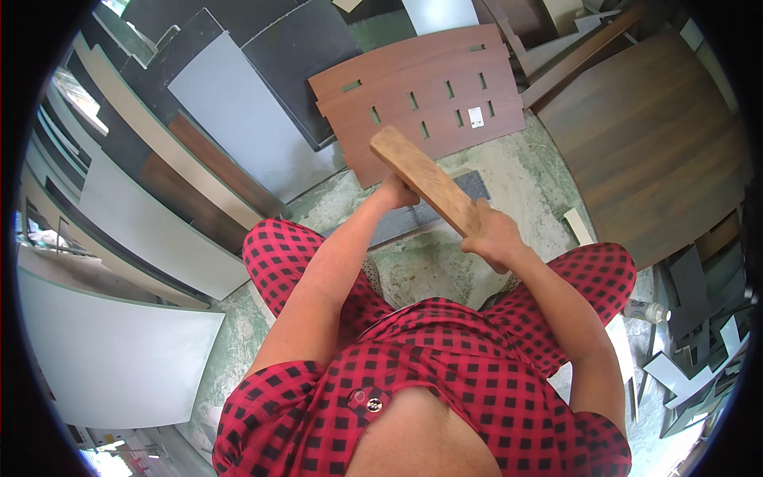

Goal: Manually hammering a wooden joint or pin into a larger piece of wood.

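My right hand point(491, 237) grips the near end of a thick tan wooden block point(421, 176), which slants up and to the left above the floor. My left hand point(395, 193) reaches down under the block toward a dark grey strip point(397, 225) lying on the pale concrete floor; its fingers are hidden behind the block, so I cannot tell what it holds. Both forearms come up between my knees, which are in red and black checked cloth.
Brown slotted boards point(421, 99) lie ahead on the floor. A large dark wood panel point(652, 135) is at the right. Grey and white sheets point(238, 119) lean stacked at the left. Offcuts and a plastic bottle point(648, 312) lie at the right.
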The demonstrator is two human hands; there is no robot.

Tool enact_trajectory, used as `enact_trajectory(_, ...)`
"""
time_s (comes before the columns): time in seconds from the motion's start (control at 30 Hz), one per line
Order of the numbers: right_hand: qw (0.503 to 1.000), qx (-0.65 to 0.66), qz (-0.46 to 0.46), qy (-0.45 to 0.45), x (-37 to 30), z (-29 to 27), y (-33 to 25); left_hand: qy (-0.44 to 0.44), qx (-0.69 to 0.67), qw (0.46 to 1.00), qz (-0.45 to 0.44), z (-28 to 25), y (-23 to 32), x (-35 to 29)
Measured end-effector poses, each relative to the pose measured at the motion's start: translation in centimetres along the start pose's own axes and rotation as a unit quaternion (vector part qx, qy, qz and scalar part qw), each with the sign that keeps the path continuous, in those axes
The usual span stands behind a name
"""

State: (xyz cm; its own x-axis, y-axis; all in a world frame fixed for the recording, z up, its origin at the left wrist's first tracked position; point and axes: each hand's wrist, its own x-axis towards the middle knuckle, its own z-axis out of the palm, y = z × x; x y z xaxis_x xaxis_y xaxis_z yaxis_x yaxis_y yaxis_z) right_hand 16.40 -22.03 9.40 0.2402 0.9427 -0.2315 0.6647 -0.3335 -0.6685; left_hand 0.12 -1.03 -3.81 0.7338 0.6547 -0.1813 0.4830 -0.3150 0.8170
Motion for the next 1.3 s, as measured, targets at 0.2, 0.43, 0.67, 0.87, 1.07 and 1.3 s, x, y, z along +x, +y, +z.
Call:
enact_trajectory(0.2, 0.999, 0.024, -0.029, -0.007, -0.3, -0.4, -1.2, 0.001, -0.027, 0.999, 0.020, -0.1, -1.1, 0.1)
enact_trajectory(0.43, 0.997, 0.045, -0.057, 0.031, 0.3, 1.2, 0.2, 0.012, 0.116, 0.989, 0.093, 0.3, -1.0, -0.1)
enact_trajectory(0.67, 1.000, 0.005, -0.029, -0.007, 0.3, 0.2, -0.3, 0.112, 0.106, 0.963, 0.219, 0.4, -0.9, -0.1)
enact_trajectory(0.87, 0.998, 0.050, -0.004, 0.030, 0.7, -0.7, -0.9, 0.054, 0.003, 0.994, -0.097, -0.5, -2.7, 0.7)
enact_trajectory(1.07, 0.990, 0.075, -0.061, 0.104, 0.4, -0.4, -1.1, 0.051, -0.035, 0.996, -0.067, 0.1, -2.8, 0.7)
enact_trajectory(1.3, 1.000, 0.027, 0.014, -0.001, 0.4, 0.0, -1.0, 0.043, -0.053, 0.996, -0.066, -0.2, -1.6, 0.3)
